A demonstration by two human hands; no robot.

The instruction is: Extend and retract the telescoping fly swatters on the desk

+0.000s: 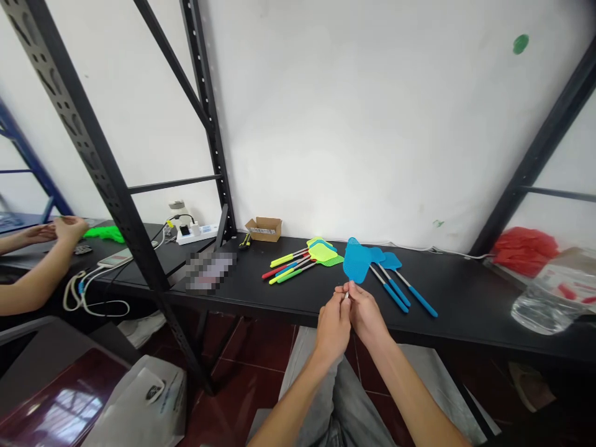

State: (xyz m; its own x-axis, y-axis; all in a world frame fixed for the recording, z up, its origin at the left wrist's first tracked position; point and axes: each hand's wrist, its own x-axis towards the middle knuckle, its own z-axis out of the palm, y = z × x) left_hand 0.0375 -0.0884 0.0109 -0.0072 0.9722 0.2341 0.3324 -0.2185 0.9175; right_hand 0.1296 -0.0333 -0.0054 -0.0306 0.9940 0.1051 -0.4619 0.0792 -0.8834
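A blue fly swatter (357,262) is upright at the table's front edge, its mesh head just above my fingers. My left hand (333,326) is closed round its thin metal rod. Fingertips of my right hand (369,315) pinch the rod right below the head. The rest of the handle is hidden by my hands. Just right of them lie several blue fly swatters (395,288) with metal rods and blue grips. To the left is a fanned pile of yellow, green, red and blue fly swatters (302,261), heads pointing right.
On the black table (251,292) stand an open cardboard box (264,228) and a yellow-black cutter (244,241). A water bottle (549,298) and red plastic bag (526,250) sit right. Black shelf post (88,143) rises left; beyond it is another person's arm (37,270).
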